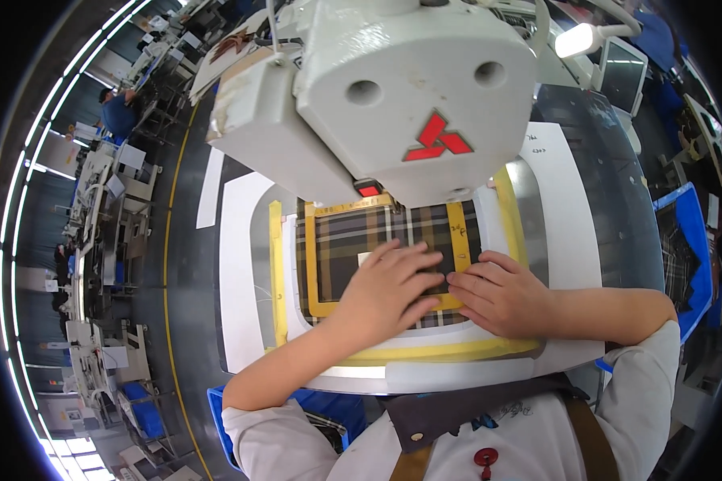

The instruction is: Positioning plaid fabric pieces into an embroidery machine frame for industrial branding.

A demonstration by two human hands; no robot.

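Dark plaid fabric with brown and white stripes lies flat beneath the head of a white sewing machine. On it rests a yellow rectangular frame. My left hand is spread over the fabric inside this frame, its wrist crossing the frame's near edge. At the near right corner, my right hand lies with extended fingers, their tips touching the frame. Neither hand grips anything. A small pale piece shows partly beside my left hand. The machine head hides the far side of the fabric.
White boards with yellow tape surround the fabric on the dark table. A lit lamp hangs at upper right. Blue bins stand near me, one at right holding plaid cloth. Another person sits far left among machines.
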